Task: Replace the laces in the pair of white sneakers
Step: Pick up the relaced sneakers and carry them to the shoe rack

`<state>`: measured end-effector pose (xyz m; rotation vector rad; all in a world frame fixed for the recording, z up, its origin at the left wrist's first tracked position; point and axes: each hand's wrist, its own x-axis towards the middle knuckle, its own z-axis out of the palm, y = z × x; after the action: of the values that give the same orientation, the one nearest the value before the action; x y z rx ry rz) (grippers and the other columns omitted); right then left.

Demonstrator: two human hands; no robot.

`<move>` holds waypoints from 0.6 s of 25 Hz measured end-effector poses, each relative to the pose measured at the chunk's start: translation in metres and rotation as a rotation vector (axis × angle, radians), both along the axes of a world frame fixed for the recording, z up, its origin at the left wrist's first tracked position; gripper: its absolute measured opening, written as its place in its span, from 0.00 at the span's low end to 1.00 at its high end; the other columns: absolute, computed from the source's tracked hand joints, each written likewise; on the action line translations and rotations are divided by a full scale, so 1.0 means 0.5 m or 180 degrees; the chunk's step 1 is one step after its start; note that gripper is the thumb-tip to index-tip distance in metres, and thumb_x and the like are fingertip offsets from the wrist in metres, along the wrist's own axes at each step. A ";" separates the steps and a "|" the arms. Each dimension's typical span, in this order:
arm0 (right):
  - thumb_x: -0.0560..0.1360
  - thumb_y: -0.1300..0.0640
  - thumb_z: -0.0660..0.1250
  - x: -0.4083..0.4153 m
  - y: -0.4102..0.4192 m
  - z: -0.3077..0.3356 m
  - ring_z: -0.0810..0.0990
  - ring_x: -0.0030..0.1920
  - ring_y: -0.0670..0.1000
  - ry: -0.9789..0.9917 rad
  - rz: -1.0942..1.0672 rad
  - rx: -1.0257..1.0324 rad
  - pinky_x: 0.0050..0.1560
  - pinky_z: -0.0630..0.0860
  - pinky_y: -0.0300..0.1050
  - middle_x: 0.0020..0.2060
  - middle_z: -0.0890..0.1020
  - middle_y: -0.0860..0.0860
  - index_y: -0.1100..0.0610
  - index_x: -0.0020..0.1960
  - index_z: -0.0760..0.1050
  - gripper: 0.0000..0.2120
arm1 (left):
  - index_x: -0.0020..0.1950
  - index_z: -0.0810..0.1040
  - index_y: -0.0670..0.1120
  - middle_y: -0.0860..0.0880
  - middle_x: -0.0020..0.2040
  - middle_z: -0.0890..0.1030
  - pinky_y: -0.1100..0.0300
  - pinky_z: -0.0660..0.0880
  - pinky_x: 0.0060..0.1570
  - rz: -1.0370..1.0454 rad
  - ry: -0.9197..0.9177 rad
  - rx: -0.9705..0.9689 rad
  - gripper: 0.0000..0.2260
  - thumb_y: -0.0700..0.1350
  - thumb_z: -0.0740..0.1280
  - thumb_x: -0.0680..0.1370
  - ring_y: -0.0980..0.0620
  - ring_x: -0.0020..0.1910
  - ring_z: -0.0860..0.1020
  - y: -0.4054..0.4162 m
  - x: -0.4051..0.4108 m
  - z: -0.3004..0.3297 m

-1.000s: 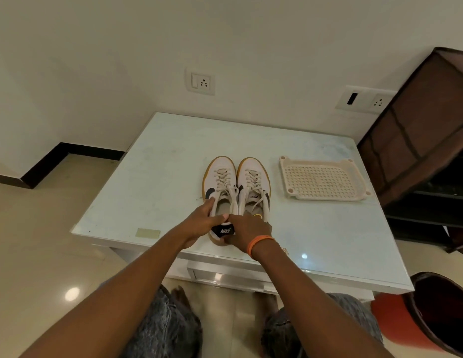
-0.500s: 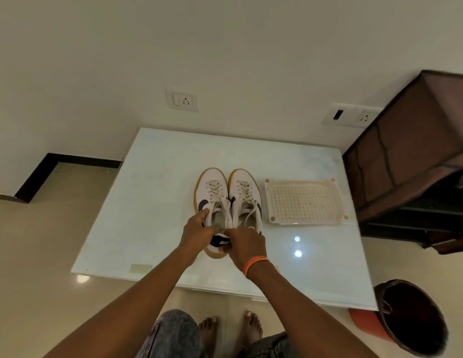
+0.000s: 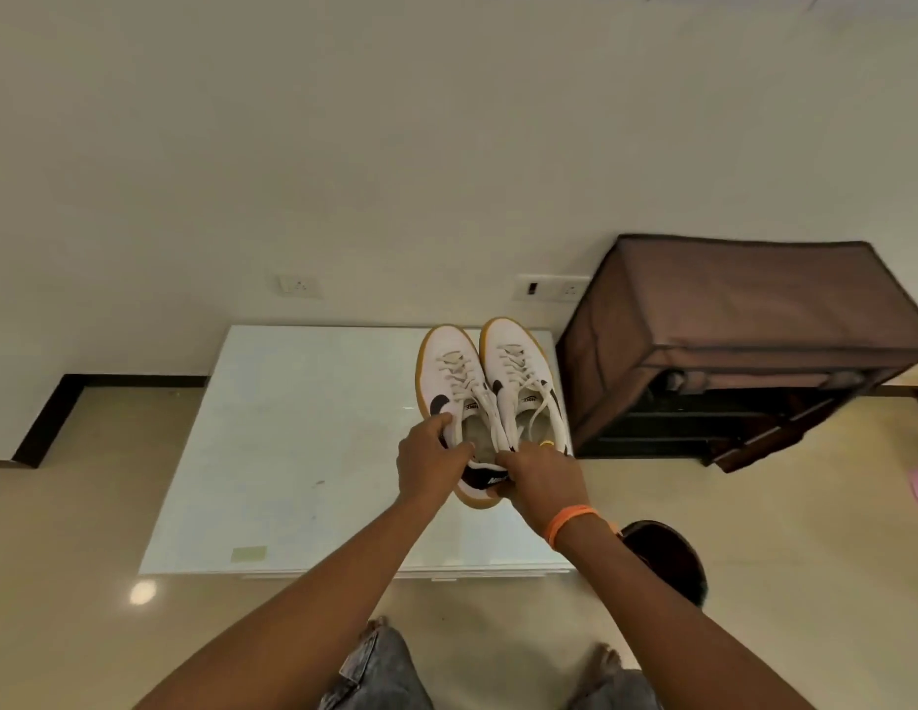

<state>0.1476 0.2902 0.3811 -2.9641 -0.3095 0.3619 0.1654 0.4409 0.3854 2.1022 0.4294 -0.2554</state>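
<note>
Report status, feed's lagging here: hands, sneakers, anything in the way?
Left hand grips left sneaker. Right hand grips right sneaker. Laces threaded. Nothing blocking.

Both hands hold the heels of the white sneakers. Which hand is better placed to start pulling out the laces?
Probably the right hand: the loose cream lace ends of the right white gum-soled sneaker hang just beyond its fingers. The left hand grips the left sneaker's side and could steady the pair.

Table (image 3: 293,453) left lies open; brown cabinet (image 3: 728,340) apparently crowds right.
</note>
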 end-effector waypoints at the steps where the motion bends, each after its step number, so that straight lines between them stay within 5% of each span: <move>1: 0.76 0.46 0.67 -0.005 -0.045 0.014 0.78 0.52 0.58 -0.0045 0.0015 0.0006 0.53 0.76 0.53 0.48 0.80 0.53 0.47 0.58 0.77 0.13 | 0.67 0.76 0.47 0.48 0.62 0.80 0.56 0.78 0.56 0.0007 -0.0039 0.0062 0.23 0.46 0.73 0.72 0.49 0.56 0.80 -0.046 -0.001 0.015; 15: 0.74 0.45 0.67 -0.182 -0.708 0.100 0.77 0.55 0.57 -0.0062 0.0167 0.0310 0.51 0.75 0.50 0.50 0.79 0.51 0.46 0.59 0.76 0.14 | 0.64 0.79 0.46 0.50 0.58 0.82 0.65 0.71 0.50 0.0471 -0.0121 0.0074 0.21 0.45 0.72 0.71 0.52 0.54 0.79 -0.713 -0.198 0.117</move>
<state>0.0566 -0.0636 0.4310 -2.8702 -0.3963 0.3147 0.0662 0.0844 0.4437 2.0826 0.5646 -0.1244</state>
